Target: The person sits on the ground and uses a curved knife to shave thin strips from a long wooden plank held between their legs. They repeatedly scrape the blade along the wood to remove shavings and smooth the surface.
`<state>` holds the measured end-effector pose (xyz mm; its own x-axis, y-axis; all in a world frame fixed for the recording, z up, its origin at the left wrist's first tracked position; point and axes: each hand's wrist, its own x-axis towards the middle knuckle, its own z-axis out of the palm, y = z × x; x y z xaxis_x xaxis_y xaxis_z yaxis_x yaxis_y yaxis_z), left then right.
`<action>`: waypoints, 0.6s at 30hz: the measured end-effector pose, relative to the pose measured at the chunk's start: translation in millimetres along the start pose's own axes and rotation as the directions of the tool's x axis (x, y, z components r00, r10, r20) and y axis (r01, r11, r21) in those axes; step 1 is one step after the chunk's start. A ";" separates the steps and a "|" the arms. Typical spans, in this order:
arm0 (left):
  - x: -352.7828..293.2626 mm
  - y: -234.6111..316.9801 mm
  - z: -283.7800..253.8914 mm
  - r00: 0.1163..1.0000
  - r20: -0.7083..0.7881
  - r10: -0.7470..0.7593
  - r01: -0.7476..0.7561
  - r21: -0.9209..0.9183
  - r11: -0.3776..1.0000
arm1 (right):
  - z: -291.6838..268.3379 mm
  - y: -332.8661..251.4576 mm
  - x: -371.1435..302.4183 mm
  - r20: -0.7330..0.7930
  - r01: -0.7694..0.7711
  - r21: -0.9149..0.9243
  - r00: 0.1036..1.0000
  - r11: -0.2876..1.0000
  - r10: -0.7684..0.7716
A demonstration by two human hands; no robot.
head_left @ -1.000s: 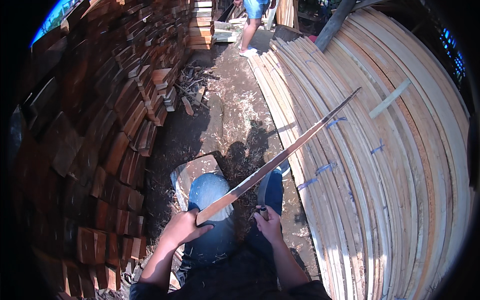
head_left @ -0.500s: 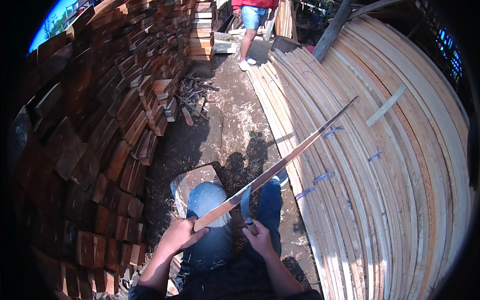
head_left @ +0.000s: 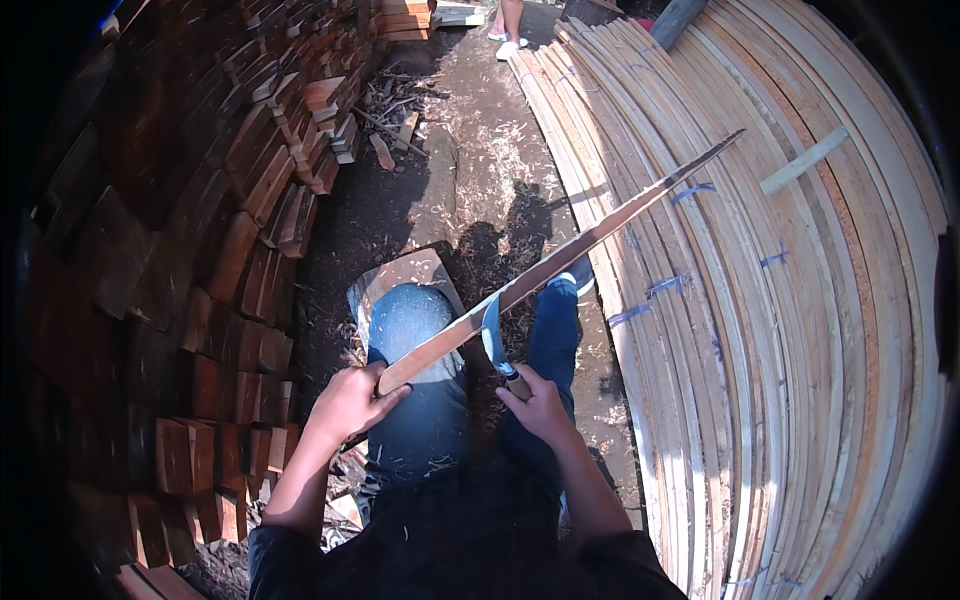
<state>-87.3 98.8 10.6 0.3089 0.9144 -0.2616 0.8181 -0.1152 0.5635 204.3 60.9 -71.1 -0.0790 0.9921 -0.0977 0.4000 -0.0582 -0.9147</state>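
In the head view, the left hand (head_left: 345,403), at 8 o'clock, is clamped around the near end of a long wooden strip (head_left: 560,262), thumb laid along it. The strip runs up over the left knee (head_left: 412,315) towards 2 o'clock, its thin far tip above the stacked lengths. At 5 o'clock the right hand (head_left: 540,402) is wrapped around the handle of a curved knife (head_left: 491,335); its blade overlaps the strip just beyond the knee, though whether the edge bites is too small to tell.

For a clean pass, I would steady the strip on the thigh, since so much of it hangs out unsupported, and keep the blade at a shallow angle along the grain. A firm left grip should stop it twisting; leg and fingers are best kept out of the knife's path.

A flat board (head_left: 385,275) lies by the knee, towards 10 o'clock. The ground (head_left: 430,200) is bare earth strewn with pale shavings. Stacked dark wood blocks (head_left: 265,260) wall the side from 8 to 11 o'clock; from 1 to 5 o'clock spread long pale lengths (head_left: 700,330), some bound with blue ties (head_left: 668,285). At 12 o'clock stand another person's lower legs (head_left: 511,20) in white shoes
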 end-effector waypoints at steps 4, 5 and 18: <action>-4.9 -3.9 2.3 0.999 -0.030 -0.012 0.010 -0.061 0.998 | 3.5 24.0 0.3 0.005 -0.021 0.326 1.000 0.945 0.021; -4.9 -6.7 3.3 1.000 -0.020 -0.024 0.023 -0.067 0.998 | 9.9 27.1 -1.9 0.028 -0.065 0.443 0.998 0.894 0.059; -16.5 -24.3 -2.6 0.998 0.045 -0.053 0.060 -0.188 0.980 | 22.7 21.3 -27.0 0.123 -0.206 0.816 0.975 0.540 0.185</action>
<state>-113.6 87.5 3.3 0.2870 0.9007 -0.3263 0.7296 0.0152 0.6837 194.2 30.3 -96.8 -0.1152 0.9427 -0.3131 -0.5131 -0.3264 -0.7938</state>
